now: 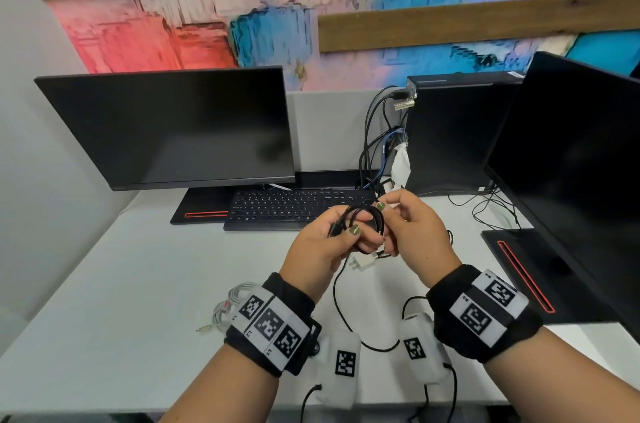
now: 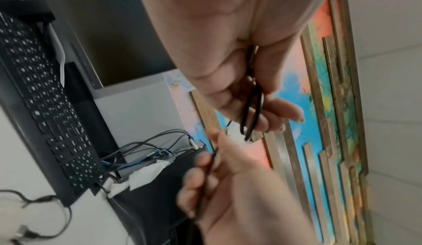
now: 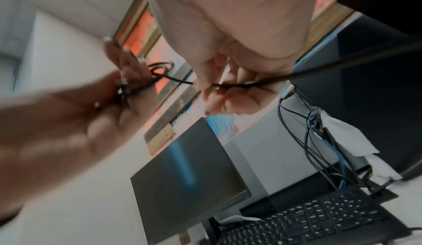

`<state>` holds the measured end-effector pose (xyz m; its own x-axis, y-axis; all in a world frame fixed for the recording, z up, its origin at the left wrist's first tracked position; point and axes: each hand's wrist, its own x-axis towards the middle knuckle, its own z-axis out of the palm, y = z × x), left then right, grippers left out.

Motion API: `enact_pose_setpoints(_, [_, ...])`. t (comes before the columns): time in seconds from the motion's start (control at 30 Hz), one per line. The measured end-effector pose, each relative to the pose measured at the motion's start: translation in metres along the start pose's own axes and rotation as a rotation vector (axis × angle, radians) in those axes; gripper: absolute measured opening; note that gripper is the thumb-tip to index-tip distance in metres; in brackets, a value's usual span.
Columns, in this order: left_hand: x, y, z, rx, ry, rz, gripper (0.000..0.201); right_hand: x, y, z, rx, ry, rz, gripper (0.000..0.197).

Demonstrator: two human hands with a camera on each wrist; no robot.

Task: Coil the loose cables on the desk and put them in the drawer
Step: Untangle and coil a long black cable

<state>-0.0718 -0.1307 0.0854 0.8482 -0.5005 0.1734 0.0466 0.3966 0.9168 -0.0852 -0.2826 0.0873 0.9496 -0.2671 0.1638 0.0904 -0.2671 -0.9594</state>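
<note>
Above the desk [image 1: 138, 284], left hand [image 1: 322, 242] grips the black cable [image 1: 363, 218] coil; right hand [image 1: 412, 225] pinches its strand.

Two monitors [image 1: 166, 125] [image 1: 568, 159], one keyboard [image 1: 294, 209] beyond the hands, one computer tower [image 1: 450, 132], one black cable [image 1: 363, 225] held, one white cable [image 1: 228, 305] by the left wrist.

Even, bright indoor light fills the head view, which is sharp, with soft shadows on the white desk [image 1: 104, 301] and lines bowed at the edges. Both wrist views are dimmer and motion-blurred; the nearest hands are smeared and out of focus.
</note>
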Motion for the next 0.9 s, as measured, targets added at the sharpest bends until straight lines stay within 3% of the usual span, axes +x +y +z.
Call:
enact_pose_setpoints(0.1, [0.002,0.005,0.003,-0.078,0.023,0.03,0.015,-0.002,0.007,0.004,-0.098,-0.112,0.079,0.023])
enact_pose_setpoints(0.2, [0.005,0.009,0.004,-0.083,0.07,0.037,0.02,-0.014,0.002,0.014,-0.178,-0.327,0.146,0.025])
enact_pose_setpoints(0.27, [0.006,0.01,0.003,0.055,0.118,0.081,0.019,-0.022,-0.002,0.019,-0.26,-0.484,0.088,0.015])
enact_pose_setpoints(0.37, [0.005,0.011,-0.003,0.391,0.184,0.184,0.016,-0.029,-0.003,0.019,-0.419,-0.613,0.061,0.038])
enact_pose_setpoints(0.47, [0.004,0.012,-0.009,0.608,0.171,0.213,0.017,-0.028,-0.01,0.014,-0.562,-0.65,0.009,0.033])
enact_pose_setpoints(0.63, [0.002,0.005,-0.012,0.928,0.079,0.132,0.018,-0.022,-0.031,0.005,-0.697,-0.607,-0.22,0.017])
enact_pose_setpoints(0.7, [0.001,0.003,-0.014,0.895,0.068,0.128,0.016,-0.019,-0.037,-0.001,-0.654,-0.544,-0.228,0.02])
enact_pose_setpoints(0.8, [-0.002,0.007,-0.01,0.754,0.028,0.133,0.012,-0.013,-0.047,-0.012,-0.503,-0.466,-0.218,0.01])
enact_pose_setpoints(0.9, [-0.004,0.012,-0.006,0.664,-0.047,0.129,0.038,-0.01,-0.052,-0.021,-0.323,-0.459,-0.198,0.008])
